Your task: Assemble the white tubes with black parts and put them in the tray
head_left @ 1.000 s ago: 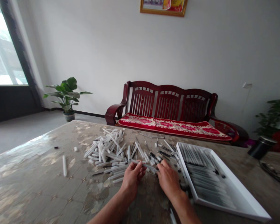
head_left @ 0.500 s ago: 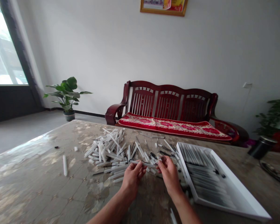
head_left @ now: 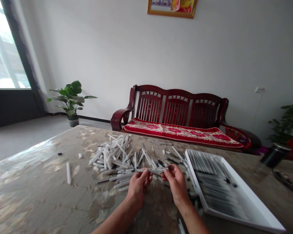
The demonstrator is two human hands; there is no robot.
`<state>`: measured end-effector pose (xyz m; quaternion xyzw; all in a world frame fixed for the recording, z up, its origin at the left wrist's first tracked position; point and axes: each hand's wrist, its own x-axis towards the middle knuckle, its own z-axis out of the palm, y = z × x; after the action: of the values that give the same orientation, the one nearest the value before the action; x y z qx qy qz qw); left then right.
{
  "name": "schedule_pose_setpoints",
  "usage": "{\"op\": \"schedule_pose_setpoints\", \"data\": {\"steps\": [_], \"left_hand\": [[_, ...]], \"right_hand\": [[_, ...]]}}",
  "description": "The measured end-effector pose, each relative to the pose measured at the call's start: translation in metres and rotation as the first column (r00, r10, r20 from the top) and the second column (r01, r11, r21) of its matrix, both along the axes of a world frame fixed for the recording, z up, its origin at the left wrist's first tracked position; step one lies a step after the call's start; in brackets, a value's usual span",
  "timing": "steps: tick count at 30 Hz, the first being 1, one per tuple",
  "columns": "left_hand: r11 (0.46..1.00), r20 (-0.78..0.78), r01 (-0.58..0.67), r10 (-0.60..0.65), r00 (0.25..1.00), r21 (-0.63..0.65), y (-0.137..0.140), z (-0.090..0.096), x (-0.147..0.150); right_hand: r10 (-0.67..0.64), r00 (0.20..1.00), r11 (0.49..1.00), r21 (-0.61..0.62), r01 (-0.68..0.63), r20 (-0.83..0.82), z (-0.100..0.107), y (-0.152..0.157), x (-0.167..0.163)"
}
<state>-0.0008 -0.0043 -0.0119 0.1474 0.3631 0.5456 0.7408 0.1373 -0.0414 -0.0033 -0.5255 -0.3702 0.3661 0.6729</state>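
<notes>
A person's two bare hands meet over a patterned table (head_left: pixel 63 203), the left hand (head_left: pixel 139 182) closed in a pinch on one end of a slender tube (head_left: pixel 155 171) and the right hand (head_left: pixel 176 180) gripping the other, so that it lies level between them just above the tabletop; whether it is one piece or two joined cannot be made out. To the right of the right hand, a shallow white tray (head_left: pixel 255 201) holds rows of slim, dark-cored sticks (head_left: pixel 201 162). Just beyond the hands and to their left spreads a heap of whitish tubes (head_left: pixel 112 152), and well apart at far left lies a single white tube (head_left: pixel 68 173). Farther along the table's right side stands a black cylinder (head_left: pixel 275 155), tilted in view, with a dark cable (head_left: pixel 286 182) near its base. Behind the table, a dark red wooden bench (head_left: pixel 178 92) bears a red floral cloth (head_left: pixel 180 131); a potted plant (head_left: pixel 74 89) stands to its left, below a pale wall (head_left: pixel 100 48) with a gilt-framed picture (head_left: pixel 172 13).
</notes>
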Motion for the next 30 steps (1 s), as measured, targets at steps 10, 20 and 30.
{"op": "schedule_pose_setpoints", "data": {"steps": [10,20,30], "left_hand": [[1.0,0.021,-0.017,0.017,1.0,-0.002,-0.001,0.002,0.0],[0.997,0.004,0.005,-0.005,1.0,0.075,0.001,-0.006,-0.001],[0.969,-0.077,0.013,0.007,0.997,0.247,-0.002,-0.005,-0.004]], "right_hand": [[0.01,1.0,1.0,-0.007,-0.01,0.027,-0.002,0.001,-0.001],[0.041,0.999,0.999,0.008,-0.041,0.027,-0.004,0.0,-0.005],[0.061,0.992,0.991,-0.109,-0.073,-0.109,0.002,-0.004,-0.01]]}}
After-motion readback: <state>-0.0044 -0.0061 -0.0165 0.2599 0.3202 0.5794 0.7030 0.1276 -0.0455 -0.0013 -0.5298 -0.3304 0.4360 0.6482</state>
